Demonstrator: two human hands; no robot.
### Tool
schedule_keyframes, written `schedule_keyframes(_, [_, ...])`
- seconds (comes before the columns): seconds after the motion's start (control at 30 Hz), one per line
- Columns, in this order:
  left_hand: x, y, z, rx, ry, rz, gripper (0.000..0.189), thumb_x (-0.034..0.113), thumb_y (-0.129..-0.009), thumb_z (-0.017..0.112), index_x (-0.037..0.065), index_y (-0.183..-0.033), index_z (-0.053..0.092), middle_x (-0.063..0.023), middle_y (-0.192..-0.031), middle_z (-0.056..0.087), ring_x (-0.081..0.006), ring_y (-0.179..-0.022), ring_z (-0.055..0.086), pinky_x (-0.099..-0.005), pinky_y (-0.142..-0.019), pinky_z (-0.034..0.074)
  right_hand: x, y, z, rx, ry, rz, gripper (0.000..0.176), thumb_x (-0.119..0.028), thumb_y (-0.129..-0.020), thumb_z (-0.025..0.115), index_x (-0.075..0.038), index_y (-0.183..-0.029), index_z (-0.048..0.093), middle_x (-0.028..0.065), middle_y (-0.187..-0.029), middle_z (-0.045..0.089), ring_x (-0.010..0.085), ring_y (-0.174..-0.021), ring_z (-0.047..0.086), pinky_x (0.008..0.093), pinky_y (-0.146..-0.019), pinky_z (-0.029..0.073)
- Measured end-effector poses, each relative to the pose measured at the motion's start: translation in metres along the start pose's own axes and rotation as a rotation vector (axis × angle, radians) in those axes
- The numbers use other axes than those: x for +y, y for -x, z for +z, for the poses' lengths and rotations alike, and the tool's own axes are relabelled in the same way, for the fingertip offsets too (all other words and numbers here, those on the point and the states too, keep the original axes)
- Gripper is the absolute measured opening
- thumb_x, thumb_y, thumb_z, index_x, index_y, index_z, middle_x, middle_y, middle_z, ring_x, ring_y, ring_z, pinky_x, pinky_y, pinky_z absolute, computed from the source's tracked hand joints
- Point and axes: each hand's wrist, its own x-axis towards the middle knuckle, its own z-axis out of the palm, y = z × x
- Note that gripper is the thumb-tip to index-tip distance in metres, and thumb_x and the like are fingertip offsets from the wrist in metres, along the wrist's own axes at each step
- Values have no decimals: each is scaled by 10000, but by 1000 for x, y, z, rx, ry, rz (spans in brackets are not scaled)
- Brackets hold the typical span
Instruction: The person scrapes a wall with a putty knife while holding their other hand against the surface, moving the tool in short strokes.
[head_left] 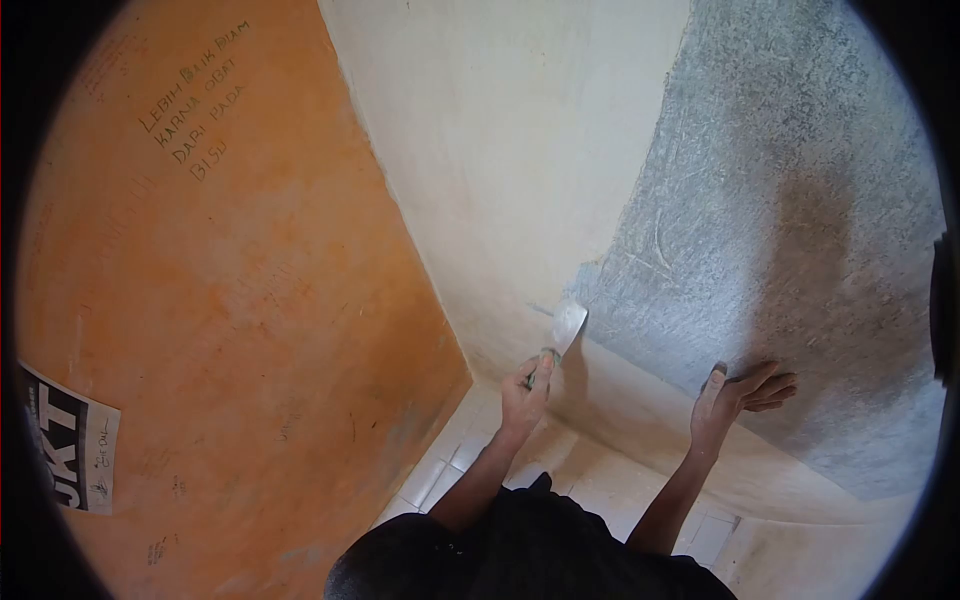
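My left hand (524, 395) grips the handle of a putty knife (570, 326), fingers wrapped round it. Its broad metal blade points up and right, lying at the lower left corner of a rough grey patch (720, 230) on the wall. Small grey smears show on the off-white wall (505, 130) just beside the blade. To the right, my right hand (738, 398) rests along the lower edge of the grey patch, fingers stretched out to the right, with nothing held.
An orange wall (250, 330) with handwriting meets the off-white wall at a corner on the left. A black-and-white sticker (75, 440) is stuck low on it. White tiles (440, 472) lie below, beyond my dark-clothed body (530, 550).
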Motion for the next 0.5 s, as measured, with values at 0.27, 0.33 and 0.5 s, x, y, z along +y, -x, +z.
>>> schedule_keyframes(0.27, [10,7,-4,42,-67,-9,331,294,-962,565,-12,-973,691,106,-586,376,0,-518,338,-206,-456,247,-1,-5,-5,33,-13,-48,915,-654,-910,315,-45,-1483,-57,316,-1506,-107,487,-1388,-132,618,-1077,-78])
schedule_keyframes(0.33, [11,4,-4,35,-80,-21,336,299,-961,566,-11,-1001,689,107,-585,378,0,-516,340,-205,-455,247,3,-2,-1,30,-61,-64,919,-659,-904,318,-50,-1484,-52,306,-1508,-125,488,-1380,-178,636,-1057,-119])
schedule_keyframes(0.5, [10,10,-6,54,-28,-31,328,273,-971,545,-26,-958,676,67,-562,439,-19,-484,386,-211,-444,285,12,4,16,75,19,-74,912,-641,-907,339,-52,-1485,-50,298,-1511,-132,486,-1383,-168,625,-1065,-116])
